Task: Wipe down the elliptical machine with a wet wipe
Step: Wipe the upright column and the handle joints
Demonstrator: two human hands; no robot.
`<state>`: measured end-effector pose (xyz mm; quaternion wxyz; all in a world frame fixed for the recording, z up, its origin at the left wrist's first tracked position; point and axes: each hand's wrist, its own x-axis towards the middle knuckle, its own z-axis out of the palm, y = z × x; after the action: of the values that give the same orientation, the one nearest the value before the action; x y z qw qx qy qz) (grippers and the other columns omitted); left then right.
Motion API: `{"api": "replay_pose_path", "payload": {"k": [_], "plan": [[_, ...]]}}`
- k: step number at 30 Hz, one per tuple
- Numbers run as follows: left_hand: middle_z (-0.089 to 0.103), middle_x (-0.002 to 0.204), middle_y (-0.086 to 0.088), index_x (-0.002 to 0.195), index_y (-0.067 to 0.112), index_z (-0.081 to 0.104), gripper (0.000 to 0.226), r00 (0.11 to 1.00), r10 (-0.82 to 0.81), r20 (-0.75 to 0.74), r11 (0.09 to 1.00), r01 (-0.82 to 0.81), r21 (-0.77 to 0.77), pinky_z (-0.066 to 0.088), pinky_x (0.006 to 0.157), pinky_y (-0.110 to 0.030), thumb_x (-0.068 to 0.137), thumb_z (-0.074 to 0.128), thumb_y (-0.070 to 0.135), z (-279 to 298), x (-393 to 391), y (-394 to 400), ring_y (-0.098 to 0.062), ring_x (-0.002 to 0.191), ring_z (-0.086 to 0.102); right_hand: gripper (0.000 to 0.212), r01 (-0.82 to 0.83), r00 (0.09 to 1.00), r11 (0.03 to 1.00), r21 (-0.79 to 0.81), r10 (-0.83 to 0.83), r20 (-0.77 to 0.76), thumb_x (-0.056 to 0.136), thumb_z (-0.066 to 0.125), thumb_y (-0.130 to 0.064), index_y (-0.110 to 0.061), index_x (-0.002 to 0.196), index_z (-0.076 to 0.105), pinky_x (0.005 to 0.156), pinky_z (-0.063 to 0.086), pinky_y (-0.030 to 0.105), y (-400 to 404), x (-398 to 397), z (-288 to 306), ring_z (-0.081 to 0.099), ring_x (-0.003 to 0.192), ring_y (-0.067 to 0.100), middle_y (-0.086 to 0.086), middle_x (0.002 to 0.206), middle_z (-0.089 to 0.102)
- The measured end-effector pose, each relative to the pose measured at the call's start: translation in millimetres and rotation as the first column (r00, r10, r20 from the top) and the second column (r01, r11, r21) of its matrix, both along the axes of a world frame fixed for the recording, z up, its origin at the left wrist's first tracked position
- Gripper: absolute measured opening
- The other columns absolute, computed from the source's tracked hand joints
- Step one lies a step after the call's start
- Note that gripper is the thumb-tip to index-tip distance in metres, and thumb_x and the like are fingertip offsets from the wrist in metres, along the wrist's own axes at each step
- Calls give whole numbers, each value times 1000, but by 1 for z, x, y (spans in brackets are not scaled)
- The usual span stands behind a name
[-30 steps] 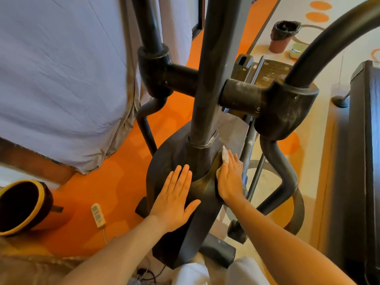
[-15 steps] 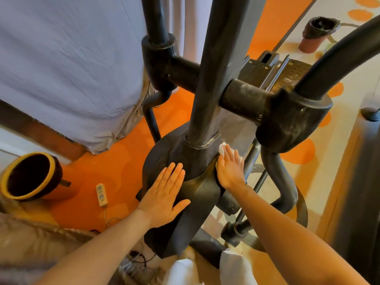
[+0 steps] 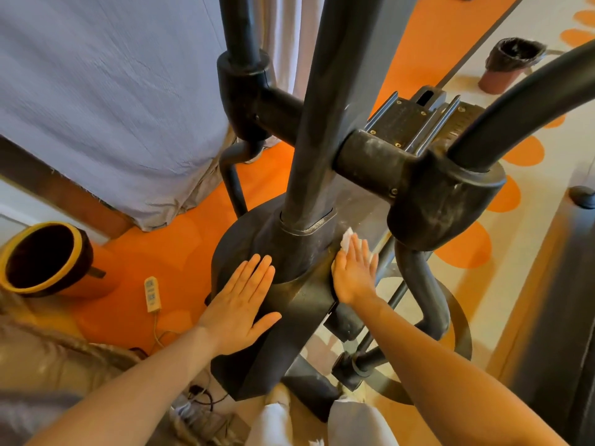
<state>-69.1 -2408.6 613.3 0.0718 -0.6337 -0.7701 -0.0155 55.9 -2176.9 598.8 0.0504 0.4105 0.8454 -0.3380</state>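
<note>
Warm bright light; wide-angle edge bending; slight motion blur.

Both hands flat on the elliptical machine [image 3: 299, 304], left hand [image 3: 241, 300] bare, right hand [image 3: 355, 272] over a wet wipe [image 3: 347, 239].

The dark, dusty elliptical machine [image 3: 309, 252] is standing on the orange-patterned floor [image 3: 180, 252]. The left hand [image 3: 240, 304] is lying flat on its housing, left of the upright post; the right hand [image 3: 354, 272] is pressing a white wet wipe [image 3: 347, 240] against the housing's right side. Left of the machine, a yellow-rimmed black bin [image 3: 45, 257] and a small cream power strip [image 3: 151, 294] are lying on the floor; behind and to its right a lined plastic bin [image 3: 505, 66] is standing.
</note>
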Motion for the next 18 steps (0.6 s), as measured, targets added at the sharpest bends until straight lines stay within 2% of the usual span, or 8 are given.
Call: {"api": "replay_pose_path", "payload": {"k": [5, 9, 18], "plan": [[-19, 164, -11, 156, 7, -13, 78, 999, -1, 38, 1000, 1, -6, 7, 120, -41, 104, 15, 59, 1, 0, 1, -28, 152, -4, 57, 103, 995, 993, -55, -103, 13, 106, 9, -41, -19, 157, -6, 114, -18, 32, 21, -10, -12, -14, 151, 21, 0, 165, -10], [-18, 164, -11, 156, 6, -12, 78, 999, 11, 42, 1000, -11, -17, 6, 121, -41, 104, 15, 58, 0, 1, 1, -28, 152, -7, 56, 40, 999, 998, -38, -41, -3, 106, 9, -40, -21, 158, 1, 120, -10, 43, 33, -16, -15, -9, 151, 27, 1, 166, -5], [-17, 164, -11, 156, 7, -11, 78, 999, 20, 41, 1000, -19, -25, 5, 121, -40, 104, 15, 58, -3, 1, -1, -28, 152, -6, 60, -60, 998, 995, -81, 59, -15, 103, 7, -49, -25, 157, -2, 113, -18, 35, 29, -14, -13, -15, 151, 23, -3, 165, -9]]}}
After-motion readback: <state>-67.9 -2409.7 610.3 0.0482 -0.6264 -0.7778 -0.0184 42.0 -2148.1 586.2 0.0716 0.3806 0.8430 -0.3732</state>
